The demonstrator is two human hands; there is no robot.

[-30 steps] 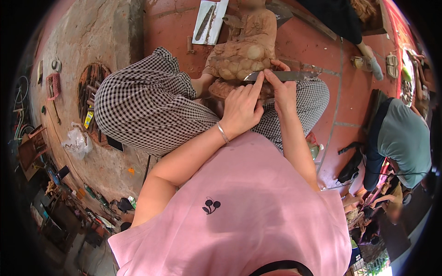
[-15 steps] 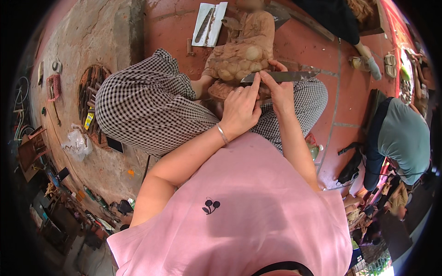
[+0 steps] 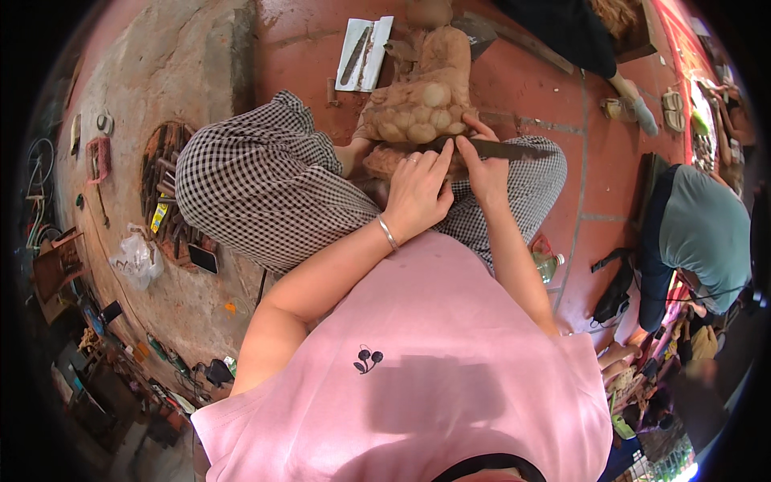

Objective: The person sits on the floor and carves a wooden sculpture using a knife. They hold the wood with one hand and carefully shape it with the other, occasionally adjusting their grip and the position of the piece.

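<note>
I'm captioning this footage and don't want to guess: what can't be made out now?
In the head view:
- Carved figure's head: blurred, at the top edge.
- Flat metal blade: partly covered by the left hand and right hand.
- Left palm: hidden behind the back of that hand.
- Clutter, lower left: too small and dark.

Carving [image 3: 426, 116]: wood look, matt, knobbly. Blade [image 3: 514, 150]: dull metal. Bracelet [image 3: 389, 234]: glossy metal. Bag [image 3: 136, 261]: crinkled clear plastic. Trousers [image 3: 249, 173]: matt cloth.

The bare left hand [image 3: 418, 186], silver-braceleted at the wrist, is held with forefinger extended; just right of it, the bare right hand [image 3: 487, 173] is curled, thumb straightened.
</note>
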